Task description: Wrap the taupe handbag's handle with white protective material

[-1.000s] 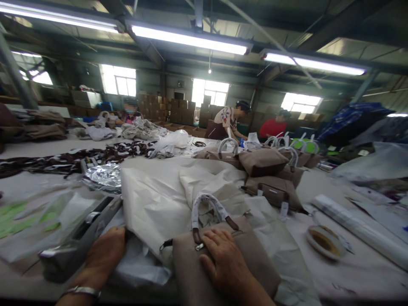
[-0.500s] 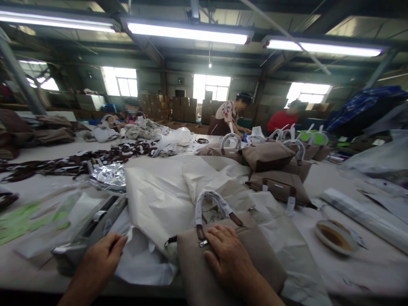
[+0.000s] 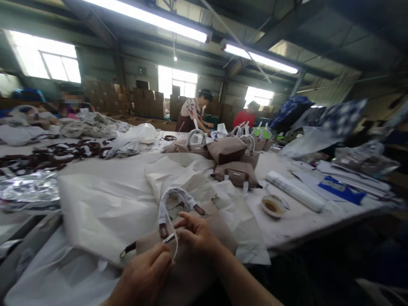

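The table (image 3: 306, 221) ends in a near edge running down the right side, just past the tape roll (image 3: 272, 205) and the roll of clear film (image 3: 295, 191); beyond that edge lies dark open floor. To the left, white wrapping paper (image 3: 105, 208) spreads wide and flat, leaving free room around the hands.

The taupe handbag (image 3: 191, 263) lies at the near edge of the table, its paper-wrapped handle (image 3: 174, 197) arching up. The right hand (image 3: 196, 231) rests on the bag's top, fingers curled near the handle's base. The left hand (image 3: 145, 276) pinches a thin white strip (image 3: 174, 242) (it hangs from the handle), fingers closed on it.

Behind, a stack of finished bags (image 3: 231, 159) crowds the middle of the table, with crumpled foil (image 3: 30, 191) and dark straps (image 3: 60, 151) to the left. A person in a patterned shirt (image 3: 191, 112) works at the far side.

Since half a second ago, the view swings right, and the left hand has left the paper for the strip.
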`<action>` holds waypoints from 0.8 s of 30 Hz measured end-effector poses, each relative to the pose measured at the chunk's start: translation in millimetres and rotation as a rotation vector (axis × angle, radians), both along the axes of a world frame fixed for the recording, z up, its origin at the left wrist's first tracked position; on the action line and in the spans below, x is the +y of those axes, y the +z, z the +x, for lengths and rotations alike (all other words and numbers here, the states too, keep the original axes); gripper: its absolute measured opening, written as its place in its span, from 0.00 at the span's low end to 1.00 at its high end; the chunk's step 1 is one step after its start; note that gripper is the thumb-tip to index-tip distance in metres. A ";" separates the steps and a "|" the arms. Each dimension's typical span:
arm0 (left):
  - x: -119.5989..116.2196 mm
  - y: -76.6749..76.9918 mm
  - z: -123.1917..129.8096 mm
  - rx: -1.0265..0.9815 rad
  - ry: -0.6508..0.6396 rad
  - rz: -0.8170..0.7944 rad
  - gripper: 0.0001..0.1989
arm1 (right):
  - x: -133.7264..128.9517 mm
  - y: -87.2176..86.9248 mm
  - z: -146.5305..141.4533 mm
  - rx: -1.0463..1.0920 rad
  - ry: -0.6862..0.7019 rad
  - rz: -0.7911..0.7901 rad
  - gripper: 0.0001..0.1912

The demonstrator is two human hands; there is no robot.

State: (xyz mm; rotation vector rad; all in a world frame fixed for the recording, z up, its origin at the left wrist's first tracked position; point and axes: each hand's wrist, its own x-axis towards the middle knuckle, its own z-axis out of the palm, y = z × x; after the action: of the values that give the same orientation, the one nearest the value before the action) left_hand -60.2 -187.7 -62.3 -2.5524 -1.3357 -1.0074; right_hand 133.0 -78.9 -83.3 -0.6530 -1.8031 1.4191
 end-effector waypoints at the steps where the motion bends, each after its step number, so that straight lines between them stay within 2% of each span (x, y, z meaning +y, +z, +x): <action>1: 2.0 -2.9 2.0 0.031 -0.009 -0.001 0.15 | -0.6 -0.4 -0.8 -0.002 -0.008 -0.001 0.45; 5: 5.4 -5.5 4.5 0.000 -0.067 -0.043 0.13 | -4.8 5.3 -1.7 -0.062 -0.027 0.015 0.35; 10: 5.1 -0.5 13.9 -0.079 -0.140 -0.132 0.12 | -2.5 12.5 0.5 -0.011 -0.048 -0.079 0.36; 14: 5.2 1.5 20.2 -0.124 -0.220 -0.235 0.11 | -4.7 21.9 3.4 0.090 0.009 -0.095 0.17; 16: 7.8 3.8 19.4 -0.190 -0.253 -0.319 0.12 | -8.2 25.6 4.9 0.081 -0.026 -0.072 0.11; 18: 12.8 7.6 15.9 -0.324 -0.164 -0.408 0.13 | -12.3 26.8 5.5 0.055 -0.086 -0.009 0.11; 20: 19.7 12.0 11.0 -0.541 0.041 -0.531 0.16 | -16.4 26.2 4.6 0.051 -0.128 0.106 0.12; 22: 26.8 16.1 7.2 -0.759 0.206 -0.681 0.28 | -20.2 25.3 2.9 0.037 -0.150 0.235 0.12; 24: 32.3 19.4 6.5 -0.897 0.243 -0.774 0.35 | -23.2 25.2 1.3 -0.010 -0.159 0.328 0.13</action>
State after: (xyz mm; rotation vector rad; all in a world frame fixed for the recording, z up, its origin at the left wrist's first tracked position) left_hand -53.7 -155.4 -42.9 -2.2578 -2.6067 -2.0166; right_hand 134.3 -102.2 -58.1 -0.6162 -1.8903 0.9882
